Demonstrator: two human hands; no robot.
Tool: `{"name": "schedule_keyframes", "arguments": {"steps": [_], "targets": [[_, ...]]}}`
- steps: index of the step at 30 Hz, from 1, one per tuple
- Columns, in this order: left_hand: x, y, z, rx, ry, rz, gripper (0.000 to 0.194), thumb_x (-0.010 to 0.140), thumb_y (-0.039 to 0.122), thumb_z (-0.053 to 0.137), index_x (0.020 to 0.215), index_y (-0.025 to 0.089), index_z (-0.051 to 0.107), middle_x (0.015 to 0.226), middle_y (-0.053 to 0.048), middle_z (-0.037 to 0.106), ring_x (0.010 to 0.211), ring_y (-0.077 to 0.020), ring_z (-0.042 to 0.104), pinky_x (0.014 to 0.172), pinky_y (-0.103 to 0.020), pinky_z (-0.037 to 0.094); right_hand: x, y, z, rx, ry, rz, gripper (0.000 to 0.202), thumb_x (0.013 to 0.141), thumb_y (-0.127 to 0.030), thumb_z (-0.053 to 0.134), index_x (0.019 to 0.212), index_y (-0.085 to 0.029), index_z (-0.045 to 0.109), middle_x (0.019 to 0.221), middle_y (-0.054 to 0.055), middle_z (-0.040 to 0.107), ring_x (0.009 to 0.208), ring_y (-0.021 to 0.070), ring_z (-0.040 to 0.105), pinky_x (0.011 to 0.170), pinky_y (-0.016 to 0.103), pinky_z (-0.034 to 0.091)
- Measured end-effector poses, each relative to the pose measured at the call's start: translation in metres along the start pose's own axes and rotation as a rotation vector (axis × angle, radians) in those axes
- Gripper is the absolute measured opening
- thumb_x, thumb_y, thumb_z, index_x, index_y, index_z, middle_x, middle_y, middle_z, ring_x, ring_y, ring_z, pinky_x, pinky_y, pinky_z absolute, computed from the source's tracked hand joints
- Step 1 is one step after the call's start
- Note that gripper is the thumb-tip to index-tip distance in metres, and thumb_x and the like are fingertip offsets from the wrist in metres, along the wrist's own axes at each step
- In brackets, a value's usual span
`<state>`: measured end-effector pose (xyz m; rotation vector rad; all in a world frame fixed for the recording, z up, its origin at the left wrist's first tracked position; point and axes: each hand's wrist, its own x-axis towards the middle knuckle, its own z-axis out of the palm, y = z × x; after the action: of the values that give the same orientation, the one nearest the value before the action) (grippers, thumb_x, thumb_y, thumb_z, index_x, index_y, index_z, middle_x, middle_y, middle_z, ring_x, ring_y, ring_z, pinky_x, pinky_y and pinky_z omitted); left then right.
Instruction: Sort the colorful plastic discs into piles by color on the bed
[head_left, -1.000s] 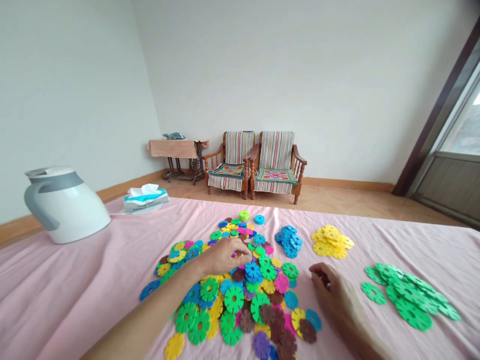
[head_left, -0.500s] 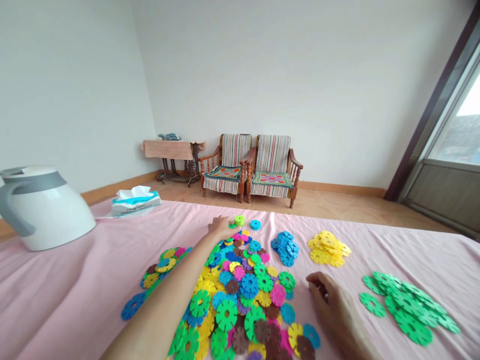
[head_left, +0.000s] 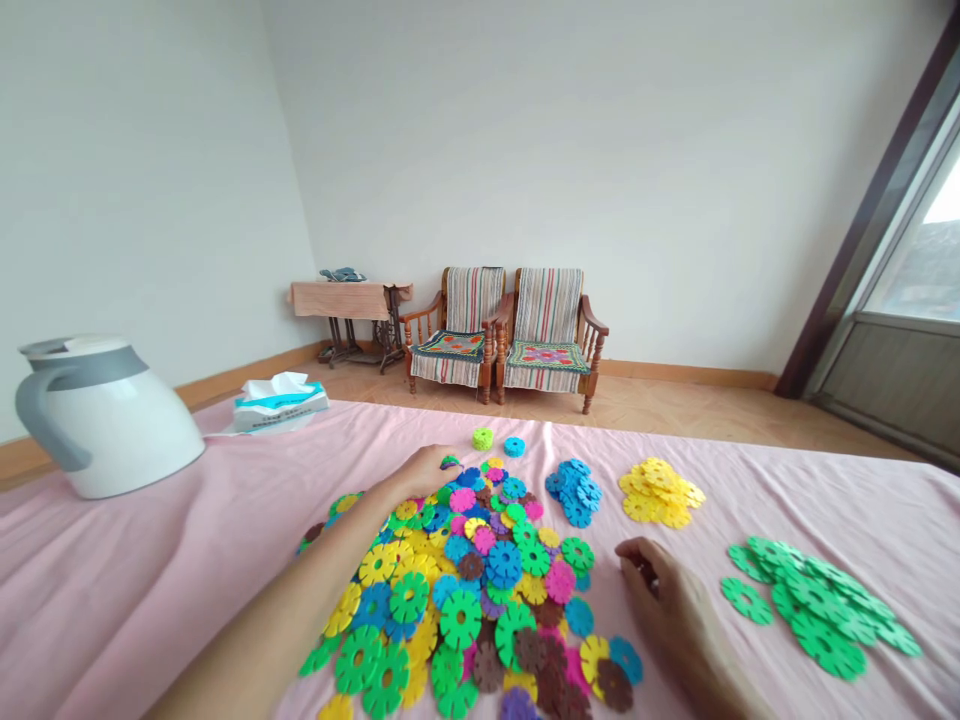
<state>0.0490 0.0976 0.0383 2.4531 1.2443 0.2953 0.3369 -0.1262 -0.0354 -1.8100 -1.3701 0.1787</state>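
My left hand (head_left: 430, 468) is at the far left edge of a mixed heap of notched plastic discs (head_left: 502, 565), fingers closed on a small green disc (head_left: 450, 462). Part of that disc is hidden by the fingers. My right hand (head_left: 660, 585) rests on the cloth to the right of the heap, its fingers curled in; whatever they may hold is hidden. Beyond the heap stand a lime-green disc stack (head_left: 482, 439) and a small blue stack (head_left: 514, 447). Separate piles of blue discs (head_left: 574, 492), yellow discs (head_left: 660, 492) and green discs (head_left: 825, 605) lie to the right.
A pink cloth (head_left: 187, 560) covers the table. At the left stand a white and grey jug (head_left: 131, 425) and a tissue pack (head_left: 280, 402). Two wooden armchairs (head_left: 546, 310) and a cloth-covered sewing table (head_left: 341, 300) are farther back by the wall.
My left hand has drawn back from beside the lime-green stack, down and slightly left to the heap's edge. The right hand has stayed nearly still. The view has shifted slightly.
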Motion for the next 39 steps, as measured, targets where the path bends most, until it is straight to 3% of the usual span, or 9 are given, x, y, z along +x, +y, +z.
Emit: {"name": "schedule_keyframes", "arguments": {"steps": [5,9,14,19,22,25,29,34,39], "targets": [[-0.034,-0.011,-0.024,-0.199,-0.124,0.061,0.041,0.086,0.052,0.056,0.088,0.013,0.068,0.074,0.0,0.068,0.072,-0.0177,0.063,0.066,-0.025,0.049,0.001,0.0,-0.003,-0.03,-0.039,0.001,0.02,0.082,-0.029,0.043,0.088,-0.023,0.06,0.075,0.001,0.068,0.067,0.0186,0.062,0.061,0.029,0.045],[-0.049,-0.016,-0.032,-0.299,-0.178,0.065,0.055,0.08,0.065,0.051,0.081,0.014,0.07,0.075,-0.005,0.07,0.066,-0.0182,0.063,0.058,-0.024,0.046,0.0,-0.002,-0.005,-0.044,-0.04,-0.005,0.019,0.081,-0.03,0.043,0.087,-0.023,0.061,0.075,0.001,0.069,0.066,0.0184,0.063,0.06,0.029,0.045],[-0.049,-0.023,-0.028,-0.289,-0.07,0.023,0.054,0.08,0.063,0.048,0.089,0.014,0.068,0.084,-0.008,0.072,0.075,-0.0207,0.066,0.061,-0.025,0.048,0.0,-0.004,-0.005,-0.056,-0.037,-0.006,0.021,0.082,-0.031,0.042,0.089,-0.023,0.061,0.076,0.001,0.069,0.066,0.0186,0.063,0.061,0.029,0.045],[-0.055,-0.028,-0.021,-0.127,0.073,-0.004,0.031,0.074,0.046,0.059,0.08,0.017,0.068,0.082,-0.006,0.071,0.081,-0.0232,0.063,0.074,-0.029,0.046,0.001,-0.005,-0.006,-0.032,-0.026,-0.016,0.021,0.08,-0.031,0.043,0.086,-0.023,0.062,0.073,0.001,0.069,0.064,0.0181,0.063,0.059,0.028,0.044],[-0.063,-0.017,-0.015,-0.047,0.092,0.027,0.019,0.073,0.036,0.063,0.078,0.02,0.07,0.086,-0.005,0.07,0.089,-0.0252,0.061,0.083,-0.031,0.043,0.001,-0.006,-0.007,-0.025,-0.024,-0.022,0.021,0.08,-0.031,0.044,0.085,-0.024,0.062,0.072,0.001,0.068,0.064,0.018,0.062,0.059,0.028,0.045],[-0.073,0.005,-0.01,-0.031,0.054,0.093,0.019,0.076,0.03,0.062,0.088,0.021,0.072,0.095,-0.006,0.071,0.096,-0.0255,0.06,0.088,-0.032,0.041,0.0,-0.005,-0.007,-0.03,-0.029,-0.017,0.021,0.081,-0.032,0.043,0.086,-0.023,0.062,0.073,0.001,0.068,0.064,0.018,0.062,0.06,0.028,0.045],[-0.08,0.031,-0.007,-0.1,-0.062,0.193,0.022,0.08,0.029,0.059,0.097,0.023,0.072,0.098,-0.001,0.072,0.09,-0.0189,0.064,0.08,-0.024,0.044,0.001,-0.004,-0.005,-0.041,-0.042,-0.009,0.021,0.082,-0.032,0.041,0.088,-0.023,0.06,0.076,0.002,0.068,0.067,0.0184,0.062,0.062,0.029,0.045],[-0.074,0.035,-0.003,-0.162,-0.027,0.175,0.026,0.086,0.029,0.05,0.096,0.019,0.071,0.096,-0.003,0.072,0.085,-0.0171,0.065,0.072,-0.021,0.046,0.001,-0.004,-0.006,-0.043,-0.059,-0.013,0.021,0.083,-0.032,0.041,0.09,-0.023,0.059,0.077,0.002,0.068,0.07,0.0192,0.063,0.064,0.03,0.046],[-0.075,0.04,0.006,-0.11,0.007,0.136,0.019,0.074,0.031,0.065,0.084,0.018,0.073,0.082,-0.004,0.068,0.074,-0.0194,0.062,0.065,-0.024,0.044,0.0,-0.008,-0.008,-0.025,-0.06,-0.016,0.022,0.084,-0.032,0.04,0.089,-0.023,0.059,0.077,0.002,0.068,0.069,0.0195,0.063,0.064,0.031,0.046]]}}
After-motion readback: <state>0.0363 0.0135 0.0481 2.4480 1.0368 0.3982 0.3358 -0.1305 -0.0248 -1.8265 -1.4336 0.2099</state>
